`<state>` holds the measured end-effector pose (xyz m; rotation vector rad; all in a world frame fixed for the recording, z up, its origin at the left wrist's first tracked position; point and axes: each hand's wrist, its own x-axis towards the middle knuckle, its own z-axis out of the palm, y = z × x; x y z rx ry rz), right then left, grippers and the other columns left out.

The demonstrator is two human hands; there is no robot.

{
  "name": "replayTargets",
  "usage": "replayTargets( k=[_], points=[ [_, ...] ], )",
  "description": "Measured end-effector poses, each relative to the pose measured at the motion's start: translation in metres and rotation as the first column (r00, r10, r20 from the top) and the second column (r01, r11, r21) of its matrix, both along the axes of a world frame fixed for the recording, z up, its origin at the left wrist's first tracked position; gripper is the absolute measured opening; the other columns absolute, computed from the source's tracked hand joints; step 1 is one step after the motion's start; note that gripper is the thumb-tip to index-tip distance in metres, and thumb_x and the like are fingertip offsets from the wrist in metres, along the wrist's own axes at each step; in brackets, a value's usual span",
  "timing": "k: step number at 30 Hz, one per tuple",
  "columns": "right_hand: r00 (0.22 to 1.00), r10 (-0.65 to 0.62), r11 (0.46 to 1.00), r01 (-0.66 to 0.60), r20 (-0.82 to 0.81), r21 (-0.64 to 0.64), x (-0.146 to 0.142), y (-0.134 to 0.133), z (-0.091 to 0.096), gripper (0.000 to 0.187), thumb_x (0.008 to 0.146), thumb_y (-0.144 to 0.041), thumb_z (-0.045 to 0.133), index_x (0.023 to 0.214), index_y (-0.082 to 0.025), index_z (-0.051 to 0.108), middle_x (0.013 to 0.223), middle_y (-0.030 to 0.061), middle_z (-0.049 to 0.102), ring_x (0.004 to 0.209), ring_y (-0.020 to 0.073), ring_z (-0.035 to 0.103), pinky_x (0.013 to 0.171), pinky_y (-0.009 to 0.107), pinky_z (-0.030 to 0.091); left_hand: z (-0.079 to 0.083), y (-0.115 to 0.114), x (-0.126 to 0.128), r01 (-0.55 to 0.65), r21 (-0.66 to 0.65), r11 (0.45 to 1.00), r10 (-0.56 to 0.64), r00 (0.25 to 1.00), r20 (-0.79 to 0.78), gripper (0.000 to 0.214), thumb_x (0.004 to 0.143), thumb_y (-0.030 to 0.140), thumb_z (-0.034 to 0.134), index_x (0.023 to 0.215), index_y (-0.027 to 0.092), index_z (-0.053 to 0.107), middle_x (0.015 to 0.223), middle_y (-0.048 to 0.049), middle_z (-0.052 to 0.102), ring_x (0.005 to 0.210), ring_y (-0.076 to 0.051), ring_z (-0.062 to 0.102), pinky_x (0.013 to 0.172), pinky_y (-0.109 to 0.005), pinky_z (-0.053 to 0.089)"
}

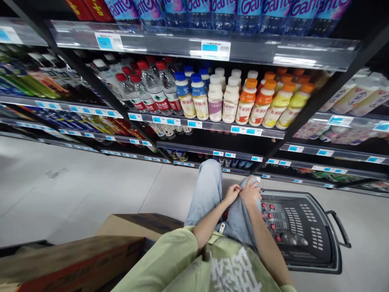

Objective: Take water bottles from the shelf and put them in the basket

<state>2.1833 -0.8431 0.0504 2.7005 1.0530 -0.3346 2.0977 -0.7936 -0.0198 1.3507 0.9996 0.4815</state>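
Both my hands meet on my raised knee, which is in light blue jeans (209, 190). My left hand (232, 193) has its fingers curled in a pinch against the cloth, and what it pinches is hidden. My right hand (251, 192) lies beside it and touches it, fingers together and bent over the knee. A small white thing (257, 179) shows at its fingertips, too small to name. Just right of my hands, on the floor, stands a dark plastic basket (316, 235). It holds several red-capped bottles (271, 215).
Black shelves (212, 123) ahead carry rows of drink bottles with blue, white and orange caps, and red-capped water bottles (152, 87). Cardboard boxes (75, 255) lie at the lower left. Pale tiled floor (75, 182) stretches to the left.
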Motion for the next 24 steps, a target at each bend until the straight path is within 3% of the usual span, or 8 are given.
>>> replayTargets(
  k=[6,17,24],
  points=[
    [0.999,-0.011,0.999,0.012,-0.033,0.032,0.0,-0.001,-0.001,0.101,0.107,-0.041,0.064,0.189,-0.008,0.016,0.171,0.0533,0.034,0.14,0.0652,0.061,0.077,0.08,0.061,0.001,-0.001,0.0,-0.014,-0.01,1.0,0.015,0.999,0.037,0.019,0.08,0.007,0.06,0.08,0.019,0.075,0.097,-0.0054,0.084,0.095,-0.022,0.079,0.101,-0.036,0.062],
    [1.0,-0.009,0.999,0.009,0.005,0.037,0.005,-0.001,-0.003,0.097,0.107,-0.045,0.064,0.187,-0.008,0.024,0.167,0.0504,0.042,0.133,0.0608,0.065,0.076,0.075,0.062,0.012,-0.003,0.002,-0.035,-0.012,0.999,0.036,0.997,0.061,0.02,0.078,0.004,0.063,0.079,0.019,0.075,0.092,-0.0053,0.083,0.095,-0.023,0.079,0.104,-0.039,0.063],
    [1.0,-0.003,0.999,0.003,-0.024,0.033,0.007,-0.005,0.001,0.101,0.107,-0.044,0.065,0.188,-0.006,0.02,0.168,0.0519,0.038,0.134,0.0613,0.064,0.077,0.076,0.061,0.02,-0.005,0.002,-0.027,-0.023,0.999,0.029,0.997,0.074,0.023,0.08,0.0,0.061,0.08,0.018,0.075,0.098,-0.0062,0.084,0.098,-0.023,0.08,0.108,-0.041,0.062]
  ],
)
